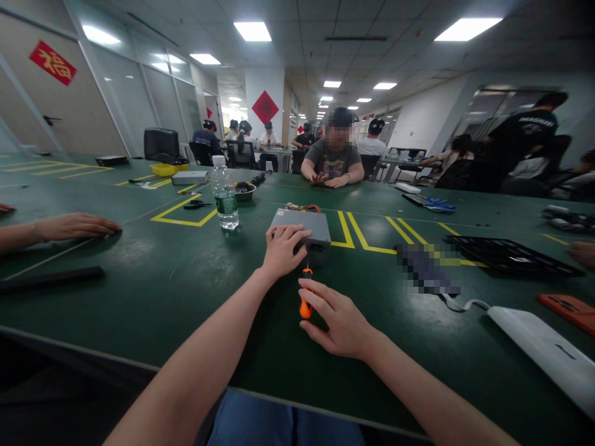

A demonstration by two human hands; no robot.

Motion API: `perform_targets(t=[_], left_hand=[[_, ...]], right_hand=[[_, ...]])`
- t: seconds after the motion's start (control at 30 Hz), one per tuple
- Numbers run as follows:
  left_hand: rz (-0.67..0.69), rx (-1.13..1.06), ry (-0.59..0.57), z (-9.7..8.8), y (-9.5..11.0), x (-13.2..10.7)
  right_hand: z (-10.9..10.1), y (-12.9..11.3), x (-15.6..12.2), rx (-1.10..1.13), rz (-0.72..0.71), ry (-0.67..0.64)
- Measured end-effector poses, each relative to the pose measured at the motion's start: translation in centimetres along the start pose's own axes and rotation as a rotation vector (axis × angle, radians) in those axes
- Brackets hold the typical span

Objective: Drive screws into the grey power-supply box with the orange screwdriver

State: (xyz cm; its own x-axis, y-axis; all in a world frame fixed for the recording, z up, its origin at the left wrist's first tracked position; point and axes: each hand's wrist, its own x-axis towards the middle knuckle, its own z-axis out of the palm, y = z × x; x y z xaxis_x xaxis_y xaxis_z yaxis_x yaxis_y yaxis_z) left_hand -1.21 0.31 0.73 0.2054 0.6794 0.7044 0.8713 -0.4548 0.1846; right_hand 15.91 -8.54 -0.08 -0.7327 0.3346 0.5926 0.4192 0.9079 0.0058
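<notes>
A grey metal computer power supply (318, 228) lies on the green table in front of me, its socket side turned my way and coloured wires at its back. My left hand (284, 248) rests over its top left part, with fingers on the lid and thumb by the front face. An orange and black screwdriver (305, 308) points away from me, its shaft reaching the front of the power supply beside my left thumb. My right hand (332, 316) has its fingers and thumb around the handle from the right. The screwdriver's tip is hidden.
A water bottle (225, 195) stands left of the power supply, near a metal bowl (245, 193). To the right lie a black perforated panel (511, 254) and a white device (539, 347) with a cable. Another person's hand (77, 227) rests at left; a person sits opposite.
</notes>
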Motion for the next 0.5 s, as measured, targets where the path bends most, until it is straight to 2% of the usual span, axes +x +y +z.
perform_targets(t=[0.1,0.33,0.5], left_hand=[[-0.009,0.000,-0.002,0.06,-0.01,0.01],[-0.017,0.001,-0.009,-0.07,0.08,0.06],[-0.002,0.001,-0.003,-0.03,-0.04,0.04]], right_hand=[[-0.25,-0.17,0.22,-0.085,-0.044,-0.051],[0.55,0.23,-0.30,-0.047,-0.056,0.098],[0.18,0.05,-0.08,0.014,0.003,0.032]])
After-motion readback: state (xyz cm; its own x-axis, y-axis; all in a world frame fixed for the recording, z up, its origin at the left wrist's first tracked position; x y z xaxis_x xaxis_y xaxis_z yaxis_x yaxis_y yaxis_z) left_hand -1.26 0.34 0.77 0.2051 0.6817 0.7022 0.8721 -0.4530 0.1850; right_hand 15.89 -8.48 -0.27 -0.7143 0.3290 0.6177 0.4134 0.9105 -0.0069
